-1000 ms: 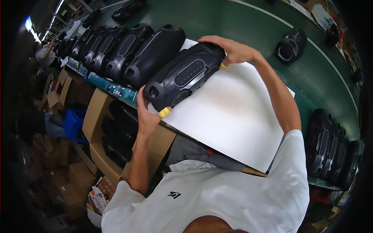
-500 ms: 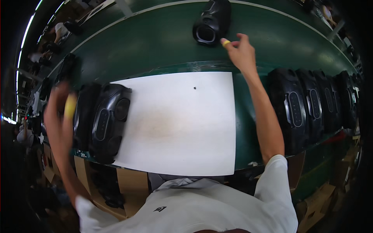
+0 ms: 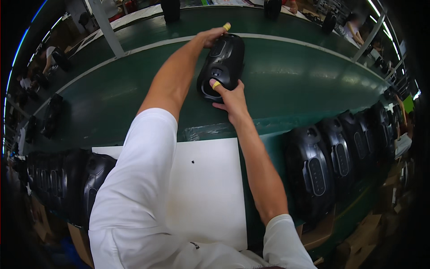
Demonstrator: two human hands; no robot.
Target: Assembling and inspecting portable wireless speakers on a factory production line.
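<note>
A black portable speaker (image 3: 226,57) with rounded ends lies lengthwise on the green conveyor belt (image 3: 291,74). My left hand (image 3: 212,36) grips its far end, arm stretched forward and the fingers partly hidden behind the wrist. My right hand (image 3: 233,97) holds the near end, its thumb on the round end face and the fingers around the side. Yellow tape wraps both thumbs. Closer to me is a white board (image 3: 206,193) with a small dark speck on it, partly covered by my left sleeve.
Black speakers (image 3: 313,170) stand in a row at the right, and another row (image 3: 62,179) stands at the left. Further speakers (image 3: 51,115) sit on the belt at far left. A metal post (image 3: 106,29) rises beyond the belt. Cardboard boxes (image 3: 363,244) lie below at right.
My left hand has swung from beside the left row to the speaker's far end. My right hand has closed on its near end. The view has shifted forward.
</note>
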